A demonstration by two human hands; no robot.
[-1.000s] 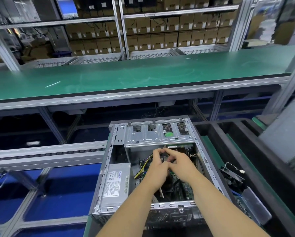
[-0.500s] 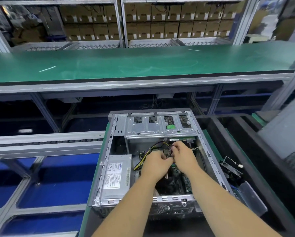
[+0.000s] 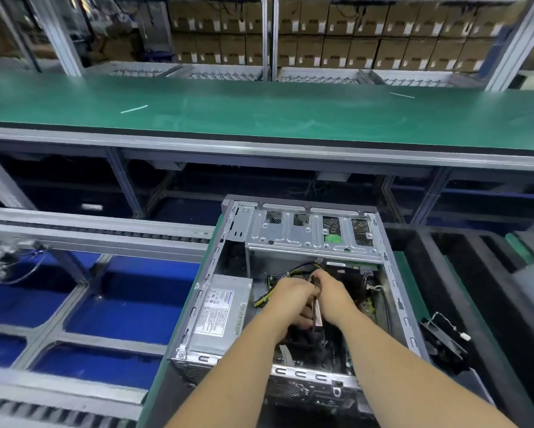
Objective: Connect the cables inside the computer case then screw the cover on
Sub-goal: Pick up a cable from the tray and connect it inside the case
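Single head-worn wide-angle view, angled forward and down, close over the open computer case (image 3: 392,273).

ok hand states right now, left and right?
Left hand: curled on the cables inside the case.
Right hand: pinching the same cables.

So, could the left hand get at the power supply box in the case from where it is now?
Probably yes: the left hand is beside the power supply box, the case is uncovered, nothing lies between. It seems busy with cables, though.

Open grey computer case (image 3: 305,242) lies coverless (cables (image 3: 293,270) bundled inside).
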